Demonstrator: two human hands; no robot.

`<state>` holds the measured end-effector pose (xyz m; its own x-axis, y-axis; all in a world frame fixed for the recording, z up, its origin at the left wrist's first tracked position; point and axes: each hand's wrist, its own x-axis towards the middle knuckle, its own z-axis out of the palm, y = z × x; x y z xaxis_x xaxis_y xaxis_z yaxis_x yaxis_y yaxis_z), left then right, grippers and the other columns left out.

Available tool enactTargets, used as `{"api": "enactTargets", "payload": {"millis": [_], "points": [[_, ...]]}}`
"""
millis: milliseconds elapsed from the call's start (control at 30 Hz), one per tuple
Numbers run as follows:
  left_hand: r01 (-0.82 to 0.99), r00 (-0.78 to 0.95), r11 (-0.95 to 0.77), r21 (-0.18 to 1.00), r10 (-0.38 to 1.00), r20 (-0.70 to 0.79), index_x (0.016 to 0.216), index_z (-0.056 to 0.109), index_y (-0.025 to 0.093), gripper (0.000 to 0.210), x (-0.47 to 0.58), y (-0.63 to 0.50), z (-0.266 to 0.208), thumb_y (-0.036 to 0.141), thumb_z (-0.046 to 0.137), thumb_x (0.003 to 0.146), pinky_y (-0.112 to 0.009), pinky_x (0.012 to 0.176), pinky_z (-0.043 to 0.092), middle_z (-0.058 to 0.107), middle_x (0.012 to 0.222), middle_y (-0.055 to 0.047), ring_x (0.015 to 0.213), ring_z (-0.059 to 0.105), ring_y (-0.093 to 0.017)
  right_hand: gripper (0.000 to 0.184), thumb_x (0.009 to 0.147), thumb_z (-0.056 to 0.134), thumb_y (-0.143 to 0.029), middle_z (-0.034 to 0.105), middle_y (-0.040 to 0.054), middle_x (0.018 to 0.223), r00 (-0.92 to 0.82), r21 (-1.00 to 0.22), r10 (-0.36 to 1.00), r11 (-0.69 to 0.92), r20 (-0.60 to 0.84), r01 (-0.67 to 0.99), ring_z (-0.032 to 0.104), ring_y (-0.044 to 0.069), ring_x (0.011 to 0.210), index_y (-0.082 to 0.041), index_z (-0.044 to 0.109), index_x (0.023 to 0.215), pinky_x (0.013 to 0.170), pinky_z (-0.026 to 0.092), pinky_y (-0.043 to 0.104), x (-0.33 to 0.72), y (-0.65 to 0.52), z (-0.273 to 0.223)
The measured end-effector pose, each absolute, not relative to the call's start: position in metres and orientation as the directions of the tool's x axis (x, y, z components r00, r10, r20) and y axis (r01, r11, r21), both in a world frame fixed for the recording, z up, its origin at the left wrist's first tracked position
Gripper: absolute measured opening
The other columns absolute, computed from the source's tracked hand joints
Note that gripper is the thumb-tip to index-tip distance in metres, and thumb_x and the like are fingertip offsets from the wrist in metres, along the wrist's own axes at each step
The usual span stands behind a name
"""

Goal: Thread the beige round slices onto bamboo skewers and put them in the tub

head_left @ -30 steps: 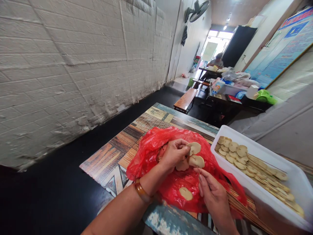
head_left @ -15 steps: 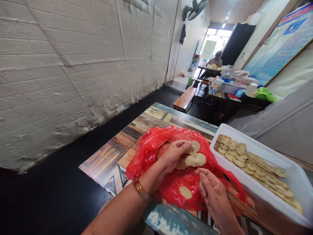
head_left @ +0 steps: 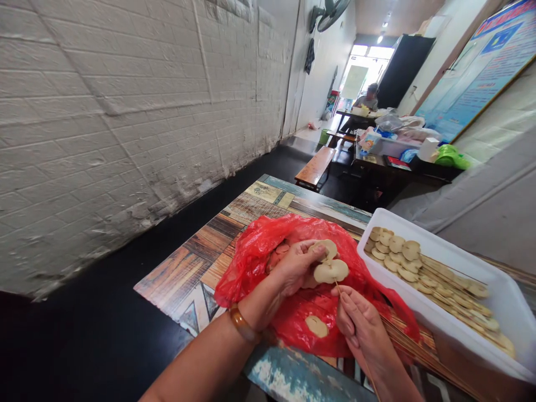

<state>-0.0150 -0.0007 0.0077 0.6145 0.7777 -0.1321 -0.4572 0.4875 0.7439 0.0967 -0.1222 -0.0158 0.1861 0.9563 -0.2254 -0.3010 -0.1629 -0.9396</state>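
My left hand (head_left: 298,265) is closed on a pale round slice (head_left: 330,249), pinched between thumb and fingers above a red plastic bag (head_left: 263,234). In my right hand (head_left: 362,318) is a thin wooden skewer (head_left: 337,287), its upper end running into a pale two-lobed slice (head_left: 331,272). The two pale pieces sit close together, one above the other. Another loose slice (head_left: 316,326) lies on the bag's red plastic below my hands. More slices show inside the bag, partly covered by my left hand and the plastic.
A white plastic tub (head_left: 444,251) at the right holds rows of skewered slices (head_left: 402,251). Bare skewers (head_left: 419,349) lie beside it on the patterned table (head_left: 201,245). Beyond are a wooden bench (head_left: 316,166), a cluttered dark table and a seated person (head_left: 367,100).
Both hands keep nearly the same hold on the slice and skewer. The upper slice looks slightly lower and further left against the skewered one. The whole view has shifted a little.
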Motion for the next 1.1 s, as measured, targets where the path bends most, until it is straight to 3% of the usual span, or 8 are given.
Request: {"api": "enactTargets", "payload": {"millis": [200,300,400,500,767,1100], "points": [[-0.444,0.640,0.539,0.715,0.750,-0.168,0.087,0.065,0.011,0.040,-0.014,-0.004,0.009,0.040,0.076,0.062,-0.028,0.060,0.050,0.070,0.076,-0.010,0.064,0.064,-0.018,0.032,0.084,0.055,-0.050,0.035,-0.0105,0.046,0.195,-0.964,0.952,-0.204,-0.237,-0.173,0.021,0.006,0.037,-0.020,0.058,0.093,0.037,0.016,0.019,0.094,-0.120,-0.021],[-0.453,0.590,0.518,0.726,0.785,-0.192,0.086,0.066,0.010,0.039,-0.015,-0.002,0.007,0.039,0.077,0.062,-0.027,0.058,0.050,0.069,0.073,-0.010,0.060,0.063,-0.017,0.034,0.086,0.051,-0.050,0.041,-0.0086,0.048,0.234,-0.979,0.958,-0.189,-0.168,0.072,0.032,0.008,0.037,-0.019,0.060,0.100,0.038,0.025,0.019,0.097,-0.122,-0.022],[-0.472,0.552,0.484,0.737,0.814,-0.181,0.087,0.066,0.009,0.041,-0.016,0.001,0.008,0.041,0.075,0.063,-0.027,0.058,0.050,0.069,0.074,-0.010,0.059,0.063,-0.016,0.032,0.086,0.051,-0.047,0.048,-0.0053,0.051,0.264,-0.909,0.964,-0.094,0.019,0.406,0.045,0.012,0.043,-0.020,0.065,0.094,0.046,0.037,0.023,0.102,-0.125,-0.023],[-0.483,0.546,0.472,0.738,0.821,-0.168,0.085,0.066,0.010,0.043,-0.018,0.001,0.009,0.046,0.073,0.064,-0.029,0.058,0.050,0.069,0.074,-0.010,0.058,0.062,-0.017,0.031,0.086,0.049,-0.046,0.052,-0.0037,0.051,0.262,-0.833,0.957,-0.046,0.121,0.551,0.051,0.014,0.045,-0.022,0.068,0.087,0.049,0.041,0.024,0.104,-0.126,-0.023],[-0.473,0.562,0.473,0.743,0.812,-0.160,0.085,0.067,0.009,0.042,-0.017,0.001,0.009,0.044,0.075,0.063,-0.028,0.055,0.049,0.069,0.074,-0.011,0.054,0.060,-0.016,0.037,0.081,0.054,-0.052,0.053,-0.0029,0.046,0.362,-0.919,0.927,-0.053,0.101,0.391,0.050,0.013,0.041,-0.019,0.071,0.085,0.039,0.038,0.022,0.094,-0.123,-0.018],[-0.456,0.573,0.478,0.751,0.803,-0.164,0.086,0.067,0.009,0.044,-0.015,0.000,0.008,0.044,0.075,0.063,-0.025,0.055,0.048,0.069,0.075,-0.011,0.058,0.062,-0.016,0.037,0.081,0.055,-0.053,0.051,-0.0038,0.045,0.362,-0.934,0.930,-0.067,0.070,0.350,0.046,0.012,0.039,-0.019,0.071,0.086,0.037,0.034,0.022,0.096,-0.123,-0.020]]}}
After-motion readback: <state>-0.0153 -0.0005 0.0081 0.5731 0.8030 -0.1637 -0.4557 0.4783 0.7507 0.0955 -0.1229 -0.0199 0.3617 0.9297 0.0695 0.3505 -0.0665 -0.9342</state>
